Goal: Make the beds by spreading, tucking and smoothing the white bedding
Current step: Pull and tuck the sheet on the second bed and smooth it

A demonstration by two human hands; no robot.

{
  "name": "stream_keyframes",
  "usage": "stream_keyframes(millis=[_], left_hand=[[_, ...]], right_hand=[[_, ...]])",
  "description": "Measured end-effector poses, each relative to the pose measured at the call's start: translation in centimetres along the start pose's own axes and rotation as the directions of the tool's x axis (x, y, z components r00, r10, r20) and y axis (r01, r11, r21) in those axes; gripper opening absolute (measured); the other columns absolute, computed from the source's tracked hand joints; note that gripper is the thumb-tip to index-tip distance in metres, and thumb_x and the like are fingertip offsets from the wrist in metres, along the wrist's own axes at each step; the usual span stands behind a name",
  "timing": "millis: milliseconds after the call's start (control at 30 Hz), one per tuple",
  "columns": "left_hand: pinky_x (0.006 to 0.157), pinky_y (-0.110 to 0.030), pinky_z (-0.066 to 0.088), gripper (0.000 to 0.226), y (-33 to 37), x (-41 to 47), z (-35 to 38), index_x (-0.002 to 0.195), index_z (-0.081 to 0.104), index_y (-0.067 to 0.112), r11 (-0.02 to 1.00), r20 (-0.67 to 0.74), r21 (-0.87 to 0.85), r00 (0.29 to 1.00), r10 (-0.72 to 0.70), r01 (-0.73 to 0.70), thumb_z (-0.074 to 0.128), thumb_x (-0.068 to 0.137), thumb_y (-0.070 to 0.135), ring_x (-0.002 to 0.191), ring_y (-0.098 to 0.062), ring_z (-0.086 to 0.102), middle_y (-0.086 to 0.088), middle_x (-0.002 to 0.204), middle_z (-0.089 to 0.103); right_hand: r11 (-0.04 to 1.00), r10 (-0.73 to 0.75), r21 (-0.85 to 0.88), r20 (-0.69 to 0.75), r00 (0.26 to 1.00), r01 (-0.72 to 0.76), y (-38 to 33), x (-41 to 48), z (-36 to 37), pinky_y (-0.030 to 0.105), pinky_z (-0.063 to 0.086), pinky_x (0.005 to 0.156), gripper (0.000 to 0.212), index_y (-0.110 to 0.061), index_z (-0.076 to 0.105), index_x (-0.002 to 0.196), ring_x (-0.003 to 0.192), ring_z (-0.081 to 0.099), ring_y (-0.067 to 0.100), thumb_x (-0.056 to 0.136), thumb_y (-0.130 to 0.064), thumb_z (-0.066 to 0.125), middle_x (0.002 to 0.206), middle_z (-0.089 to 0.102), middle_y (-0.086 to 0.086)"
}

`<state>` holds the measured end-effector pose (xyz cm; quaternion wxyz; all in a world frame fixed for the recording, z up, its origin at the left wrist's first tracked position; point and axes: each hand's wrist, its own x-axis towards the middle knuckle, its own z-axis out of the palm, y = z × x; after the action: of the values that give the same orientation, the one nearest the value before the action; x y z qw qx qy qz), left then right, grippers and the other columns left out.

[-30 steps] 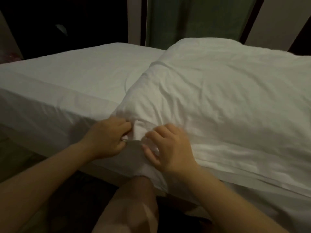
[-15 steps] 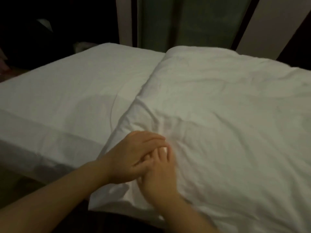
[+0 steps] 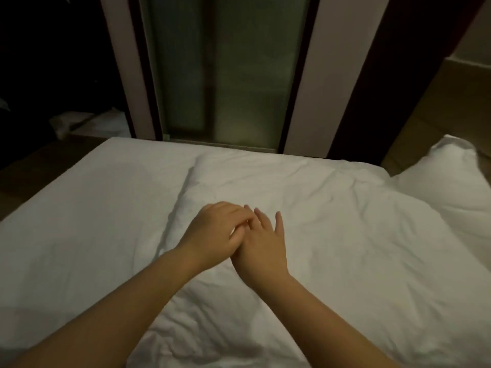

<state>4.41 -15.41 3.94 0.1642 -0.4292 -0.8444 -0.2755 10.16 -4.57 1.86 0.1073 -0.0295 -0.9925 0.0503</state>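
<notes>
A white duvet [image 3: 345,248] covers the middle and right of the bed, wrinkled, its left edge running as a fold from the far side toward me. Left of that fold the flat white sheet [image 3: 87,221] lies bare. My right hand [image 3: 261,241] lies flat on the duvet near the fold with fingers straight. My left hand [image 3: 215,229] rests across it, fingers overlapping the right hand's fingers. Neither hand holds any fabric. A white pillow [image 3: 449,179] sits at the right end of the bed.
Beyond the bed's far edge stands a frosted glass door [image 3: 225,70] in a pale frame. Crumpled white linen [image 3: 87,123] lies on the dark floor at the far left. A brown headboard or wall panel [image 3: 451,102] rises at the right.
Both hands let go of the duvet's near corner, came together and slid forward over the duvet toward the middle of the bed. The view rose and moved over the bed.
</notes>
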Motion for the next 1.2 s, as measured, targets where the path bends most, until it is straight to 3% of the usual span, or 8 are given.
stream_keyframes(millis=[100, 233, 333, 600, 733, 833, 1000, 1200], left_hand=[[0.081, -0.026, 0.05, 0.026, 3.5, 4.0, -0.2, 0.105, 0.071, 0.017, 0.996, -0.037, 0.088, 0.999, 0.03, -0.026, 0.057, 0.083, 0.023, 0.086, -0.014, 0.068, 0.001, 0.098, 0.072], [0.067, -0.034, 0.056, 0.033, 8.4, 8.7, 4.6, 0.097, 0.074, 0.012, 0.979, -0.02, 0.202, 1.0, 0.004, 0.0, 0.083, 0.066, 0.008, 0.077, -0.021, 0.072, -0.004, 0.091, 0.074], [0.068, -0.039, 0.057, 0.026, 12.6, 11.0, 9.7, 0.097, 0.074, 0.01, 0.988, -0.024, 0.154, 1.0, -0.005, 0.008, 0.075, 0.072, 0.002, 0.078, -0.024, 0.071, -0.006, 0.091, 0.074], [0.059, -0.031, 0.052, 0.02, 19.8, 16.2, 17.3, 0.086, 0.074, 0.017, 0.987, 0.091, 0.154, 0.995, -0.049, 0.035, 0.059, 0.073, 0.012, 0.068, -0.016, 0.068, 0.005, 0.08, 0.072], [0.071, -0.035, 0.047, 0.034, 19.1, 19.9, 20.9, 0.097, 0.072, 0.016, 0.984, 0.148, 0.147, 0.982, -0.118, 0.096, 0.044, 0.079, 0.02, 0.081, -0.02, 0.066, 0.003, 0.091, 0.072], [0.076, -0.035, 0.045, 0.031, 18.4, 23.3, 24.8, 0.104, 0.071, 0.017, 0.988, 0.169, 0.145, 0.982, -0.081, 0.056, 0.046, 0.085, 0.017, 0.087, -0.02, 0.065, 0.002, 0.098, 0.071], [0.087, -0.031, 0.038, 0.035, 19.0, 30.2, 31.9, 0.126, 0.058, 0.022, 0.998, 0.303, 0.065, 0.952, -0.044, 0.025, 0.043, 0.094, 0.017, 0.104, -0.018, 0.057, 0.005, 0.117, 0.063], [0.093, -0.03, 0.035, 0.042, 19.6, 37.0, 38.8, 0.136, 0.045, 0.026, 0.991, 0.481, 0.122, 0.877, -0.008, -0.057, 0.036, 0.096, 0.02, 0.113, -0.016, 0.05, 0.006, 0.126, 0.056]], right_hand=[[0.999, 0.045, 0.03, -0.088, 0.995, -0.042, 4.2, 0.0, -4.4, 0.044, -0.017, 0.11, 0.053, -0.026, 0.026, 0.15, 0.147, 0.013, 0.022, 0.1, -0.044, 0.03, 0.159, 0.019, 0.0], [0.982, 0.189, 0.031, -0.067, 0.98, -0.188, 13.1, -1.9, -6.6, 0.045, -0.016, 0.112, 0.057, -0.03, 0.009, 0.152, 0.148, 0.006, 0.022, 0.101, -0.046, 0.028, 0.161, 0.007, -0.002], [0.967, 0.253, -0.003, -0.034, 0.967, -0.254, 21.0, -4.1, -7.5, 0.049, -0.012, 0.115, 0.057, -0.03, 0.01, 0.152, 0.148, 0.007, 0.023, 0.101, -0.044, 0.03, 0.161, 0.008, -0.001], [0.939, 0.342, 0.017, 0.015, 0.939, -0.343, 34.7, -4.8, -9.3, 0.05, -0.008, 0.115, 0.054, -0.028, 0.013, 0.152, 0.146, 0.012, 0.024, 0.101, -0.039, 0.03, 0.159, 0.014, 0.001], [0.927, 0.37, 0.04, 0.052, 0.928, -0.372, 39.0, -3.3, -7.0, 0.051, -0.006, 0.116, 0.054, -0.026, 0.018, 0.151, 0.145, 0.017, 0.022, 0.1, -0.036, 0.032, 0.158, 0.019, 0.002], [0.906, 0.42, 0.014, 0.094, 0.903, -0.423, 43.0, -2.4, -5.3, 0.05, -0.005, 0.116, 0.055, -0.026, 0.019, 0.151, 0.144, 0.019, 0.021, 0.099, -0.035, 0.034, 0.157, 0.02, 0.001], [0.799, 0.6, -0.074, 0.17, 0.781, -0.597, 52.4, -0.7, -4.6, 0.048, 0.003, 0.116, 0.056, -0.027, 0.017, 0.151, 0.141, 0.025, 0.023, 0.099, -0.036, 0.034, 0.156, 0.022, 0.001], [0.674, 0.725, -0.109, 0.29, 0.625, -0.731, 62.5, 1.9, -2.0, 0.046, 0.018, 0.113, 0.058, -0.022, 0.019, 0.151, 0.133, 0.037, 0.026, 0.097, -0.036, 0.036, 0.15, 0.034, 0.003]])
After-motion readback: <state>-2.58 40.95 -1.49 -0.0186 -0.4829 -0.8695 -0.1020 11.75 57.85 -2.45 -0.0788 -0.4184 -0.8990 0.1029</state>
